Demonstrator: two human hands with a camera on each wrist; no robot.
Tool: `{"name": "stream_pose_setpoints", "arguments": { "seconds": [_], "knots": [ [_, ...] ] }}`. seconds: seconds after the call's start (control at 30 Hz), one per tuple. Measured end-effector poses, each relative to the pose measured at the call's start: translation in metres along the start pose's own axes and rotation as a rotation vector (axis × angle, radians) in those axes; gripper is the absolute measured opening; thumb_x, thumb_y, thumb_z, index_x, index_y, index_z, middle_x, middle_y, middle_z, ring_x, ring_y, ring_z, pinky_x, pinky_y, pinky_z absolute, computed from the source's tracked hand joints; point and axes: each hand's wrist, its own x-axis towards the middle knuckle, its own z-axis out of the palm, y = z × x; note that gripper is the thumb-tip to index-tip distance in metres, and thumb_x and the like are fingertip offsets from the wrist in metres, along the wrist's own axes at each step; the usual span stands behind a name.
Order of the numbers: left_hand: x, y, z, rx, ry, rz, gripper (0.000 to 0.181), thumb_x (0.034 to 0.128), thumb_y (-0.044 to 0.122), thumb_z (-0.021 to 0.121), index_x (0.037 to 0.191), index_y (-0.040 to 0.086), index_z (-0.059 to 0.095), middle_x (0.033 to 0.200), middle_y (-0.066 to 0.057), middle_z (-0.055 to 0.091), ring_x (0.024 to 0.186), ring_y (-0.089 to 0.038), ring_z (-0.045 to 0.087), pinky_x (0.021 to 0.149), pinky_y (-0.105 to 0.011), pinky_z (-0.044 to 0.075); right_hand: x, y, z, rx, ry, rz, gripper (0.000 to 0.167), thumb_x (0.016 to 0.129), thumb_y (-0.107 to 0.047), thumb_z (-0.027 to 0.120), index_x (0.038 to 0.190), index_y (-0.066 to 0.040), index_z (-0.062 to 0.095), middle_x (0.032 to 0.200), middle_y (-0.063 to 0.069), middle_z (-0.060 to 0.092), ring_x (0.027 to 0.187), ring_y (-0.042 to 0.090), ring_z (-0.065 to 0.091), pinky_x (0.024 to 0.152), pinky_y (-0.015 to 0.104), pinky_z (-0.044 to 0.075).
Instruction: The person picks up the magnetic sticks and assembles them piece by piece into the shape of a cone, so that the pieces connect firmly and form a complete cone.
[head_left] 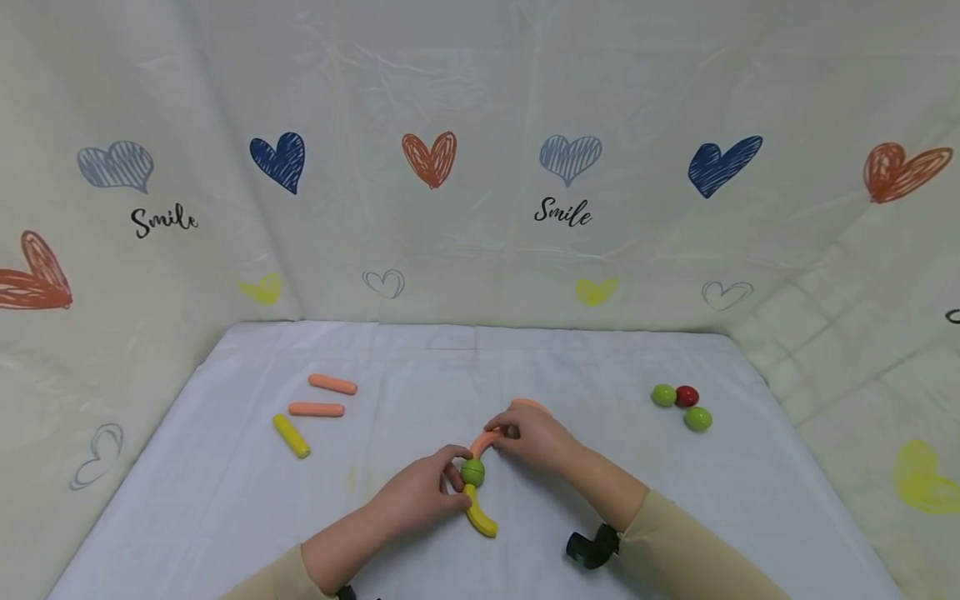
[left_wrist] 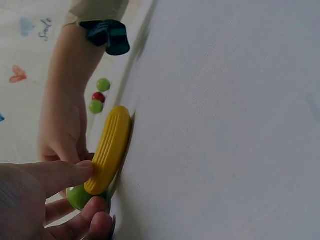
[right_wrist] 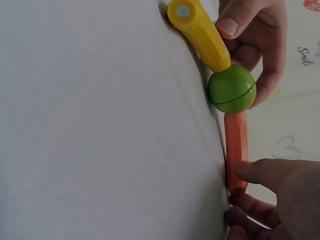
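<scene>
A curved yellow stick [head_left: 481,515], a green ball [head_left: 472,472] and a curved orange stick [head_left: 483,442] form a chain on the white table. The ball sits between the two sticks and touches both. My left hand [head_left: 423,492] holds the near part of the chain, its thumb on the yellow stick [left_wrist: 108,150] and its fingers around the green ball [right_wrist: 232,90]. With thumb and fingers, my right hand [head_left: 536,435] pinches the orange stick [right_wrist: 236,150] near its far end. A round, pale disc shows in the yellow stick's free end in the right wrist view.
Two straight orange sticks [head_left: 317,409] and a straight yellow stick [head_left: 291,436] lie at left. Another orange piece [head_left: 532,406] lies partly hidden behind my right hand. Two green balls [head_left: 698,419] and a red ball [head_left: 687,396] sit at right. A heart-printed curtain [head_left: 480,250] backs the table.
</scene>
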Motion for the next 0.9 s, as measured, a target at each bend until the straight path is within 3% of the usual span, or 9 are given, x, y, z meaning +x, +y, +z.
{"name": "stream_pose_setpoints", "arguments": {
  "seconds": [0.43, 0.57, 0.9],
  "knots": [
    [0.005, 0.005, -0.006, 0.012, 0.074, -0.080, 0.052, 0.0914, 0.046, 0.068, 0.133, 0.017, 0.056, 0.088, 0.010, 0.060, 0.072, -0.011, 0.056, 0.064, -0.032, 0.045, -0.004, 0.001, -0.005, 0.036, 0.035, 0.044, 0.022, 0.091, -0.024, 0.074, 0.113, -0.021, 0.075, 0.090, -0.011, 0.057, 0.075, 0.008, 0.050, 0.066, 0.025, 0.045],
    [0.013, 0.003, -0.006, 0.002, 0.093, -0.096, 0.049, 0.0920, 0.047, 0.067, 0.130, 0.018, 0.059, 0.090, 0.008, 0.060, 0.073, -0.013, 0.056, 0.065, -0.034, 0.045, -0.006, 0.001, -0.010, 0.047, 0.037, 0.082, 0.023, 0.091, -0.021, 0.074, 0.113, -0.020, 0.074, 0.092, -0.010, 0.058, 0.073, 0.010, 0.051, 0.064, 0.025, 0.046],
    [0.040, 0.007, -0.006, -0.024, 0.124, -0.068, 0.035, 0.0947, 0.039, 0.066, 0.123, 0.018, 0.064, 0.089, 0.007, 0.062, 0.079, -0.013, 0.057, 0.072, -0.036, 0.048, -0.015, 0.007, -0.024, 0.058, 0.096, 0.130, 0.022, 0.089, -0.019, 0.075, 0.112, -0.019, 0.075, 0.098, -0.008, 0.064, 0.077, 0.011, 0.051, 0.069, 0.028, 0.047]
  ]
}}
